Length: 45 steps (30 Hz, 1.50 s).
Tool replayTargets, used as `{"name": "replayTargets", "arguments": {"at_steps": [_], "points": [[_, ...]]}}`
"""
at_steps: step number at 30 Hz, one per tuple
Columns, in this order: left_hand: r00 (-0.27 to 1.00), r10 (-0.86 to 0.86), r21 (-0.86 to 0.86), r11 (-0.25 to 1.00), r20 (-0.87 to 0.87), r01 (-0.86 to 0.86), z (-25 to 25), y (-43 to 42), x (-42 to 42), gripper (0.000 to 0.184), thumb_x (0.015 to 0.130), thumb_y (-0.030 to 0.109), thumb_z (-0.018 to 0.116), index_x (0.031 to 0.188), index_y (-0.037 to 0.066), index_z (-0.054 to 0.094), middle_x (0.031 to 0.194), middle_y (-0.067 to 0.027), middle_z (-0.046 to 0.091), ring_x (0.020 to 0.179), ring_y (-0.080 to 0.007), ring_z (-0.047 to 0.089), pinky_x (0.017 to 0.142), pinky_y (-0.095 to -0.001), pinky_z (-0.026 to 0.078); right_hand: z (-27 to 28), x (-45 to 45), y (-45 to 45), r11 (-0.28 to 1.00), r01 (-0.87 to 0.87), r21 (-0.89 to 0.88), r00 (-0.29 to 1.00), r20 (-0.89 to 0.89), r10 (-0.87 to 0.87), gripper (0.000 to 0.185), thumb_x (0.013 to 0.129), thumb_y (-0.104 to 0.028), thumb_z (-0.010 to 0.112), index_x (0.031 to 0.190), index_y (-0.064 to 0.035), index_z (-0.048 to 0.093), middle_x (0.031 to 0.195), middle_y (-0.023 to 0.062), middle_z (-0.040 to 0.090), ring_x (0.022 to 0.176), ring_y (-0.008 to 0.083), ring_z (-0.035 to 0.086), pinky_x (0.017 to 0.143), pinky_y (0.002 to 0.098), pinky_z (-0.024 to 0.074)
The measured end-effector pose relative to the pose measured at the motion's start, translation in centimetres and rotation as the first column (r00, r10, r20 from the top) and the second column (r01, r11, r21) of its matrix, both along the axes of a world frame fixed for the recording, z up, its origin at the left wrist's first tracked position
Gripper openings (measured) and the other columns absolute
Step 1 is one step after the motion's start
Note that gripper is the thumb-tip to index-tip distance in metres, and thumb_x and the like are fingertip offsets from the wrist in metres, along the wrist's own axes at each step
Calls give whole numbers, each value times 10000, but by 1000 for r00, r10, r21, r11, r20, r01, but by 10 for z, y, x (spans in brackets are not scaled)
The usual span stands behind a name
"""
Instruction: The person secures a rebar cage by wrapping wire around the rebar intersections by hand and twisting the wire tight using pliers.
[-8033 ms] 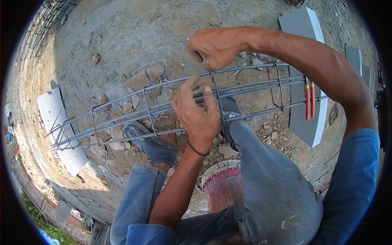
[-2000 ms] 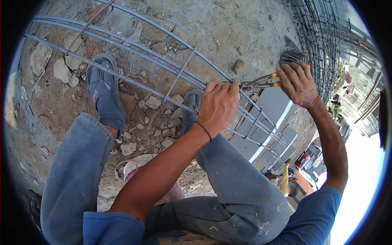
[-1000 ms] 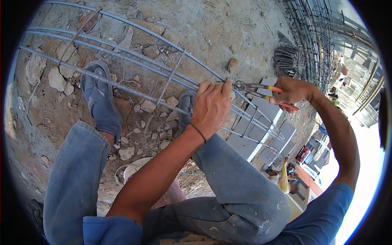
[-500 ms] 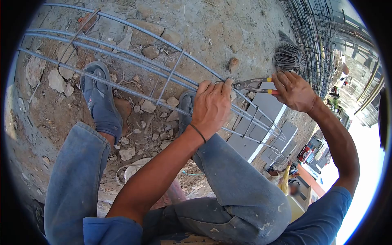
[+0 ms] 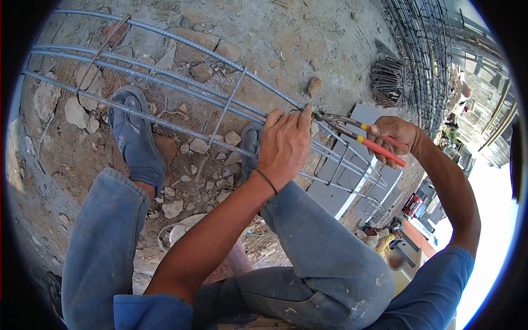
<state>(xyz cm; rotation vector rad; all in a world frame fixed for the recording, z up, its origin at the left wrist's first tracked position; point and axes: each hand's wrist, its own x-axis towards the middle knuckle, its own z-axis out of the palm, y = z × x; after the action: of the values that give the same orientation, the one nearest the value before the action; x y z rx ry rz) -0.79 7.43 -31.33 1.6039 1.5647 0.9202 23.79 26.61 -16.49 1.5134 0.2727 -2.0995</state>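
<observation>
A long rebar cage [image 5: 181,85] of ribbed bars and thin square ties runs from the upper left down to the right. My left hand [image 5: 286,141] is closed round its bars near a tie, fingertips on the upper bar. In my right hand [image 5: 391,138] are pliers [image 5: 379,148] with red and yellow handles. Their jaws meet the upper bar just beside my left fingertips. The handles are spread a little, fingers loosely round them. Any wire at the jaws is too small to make out.
Under the cage's right end lies a grey board [image 5: 335,187]. A bundle of bent ties [image 5: 390,82] and more rebar cages [image 5: 423,55] are at the upper right. Broken stones [image 5: 75,113] lie by my feet. A pink bucket [image 5: 234,258] stands below. Another person is at the lower right.
My right hand has turned, swinging the plier handles downward and showing their red grips. My left hand has stayed at the same place on the cage.
</observation>
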Motion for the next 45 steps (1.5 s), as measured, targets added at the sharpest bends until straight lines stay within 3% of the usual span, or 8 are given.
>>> {"name": "replayTargets", "arguments": {"at_steps": [9,15,25,28,30,33,37,45], "points": [[1000,-14,0,1000,24,14,7,2,-4,546,859,161,765,1351,1,589,1079,-163,729,1009,-310,689,1057,-467,416,-6,12,-104,980,107,165,984,-161,-80,652,819,-527,859,1041,42,630,676,99,655,508,195,670,597,394,651],[1000,-17,10,1000,7,17,11,3,-5,553,866,172,763,1358,-3,578,1078,-172,727,1018,-320,687,1059,-475,412,-24,8,-218,394,656,644,714,-360,-601,544,858,-350,866,1178,29,644,832,151,730,694,281,731,681,431,629],[982,-140,-17,990,-126,139,24,1,-11,599,902,192,733,1430,-13,538,1151,-253,709,1112,-382,664,1146,-507,375,-17,9,-323,-136,875,464,175,-567,-805,595,964,-90,686,1502,-131,436,1300,185,679,1233,335,671,1098,673,478],[977,-88,13,996,-194,93,46,-7,-27,579,906,193,724,1423,-7,557,1239,-271,687,1173,-434,627,1132,-523,398,-5,32,-331,-89,733,674,297,-435,-850,536,1003,-102,645,1495,-123,433,1084,132,688,989,263,712,948,559,588],[967,-91,1,996,-237,94,68,-17,-44,555,902,196,728,1397,-10,584,1253,-264,687,1198,-438,615,1131,-521,400,3,47,-321,375,93,922,620,241,-747,434,1002,-183,691,1359,34,574,963,147,688,887,244,694,862,429,587],[953,-74,-18,997,-295,72,105,-32,-70,482,893,206,741,1313,-14,656,1230,-247,708,1193,-445,630,1074,-507,458,-37,67,-326,133,-745,654,512,688,-514,591,970,-279,735,1416,72,570,1155,281,670,1073,399,673,942,457,527],[954,-119,-108,990,-276,92,166,-59,-115,432,896,218,751,1256,-14,687,1181,-267,723,1110,-434,683,1001,-483,517,-90,81,-333,152,-926,346,279,898,-340,713,944,-375,730,1517,-22,493,1185,279,561,1075,455,607,971,485,511],[785,565,453,787,-255,-419,335,-227,-269,337,988,166,687,1264,-28,699,1179,-169,761,1160,-263,702,1015,-370,515,-137,74,-461,307,-698,647,553,760,-342,729,954,-468,713,1551,-121,477,1401,226,521,1259,377,537,1021,512,472]]}}
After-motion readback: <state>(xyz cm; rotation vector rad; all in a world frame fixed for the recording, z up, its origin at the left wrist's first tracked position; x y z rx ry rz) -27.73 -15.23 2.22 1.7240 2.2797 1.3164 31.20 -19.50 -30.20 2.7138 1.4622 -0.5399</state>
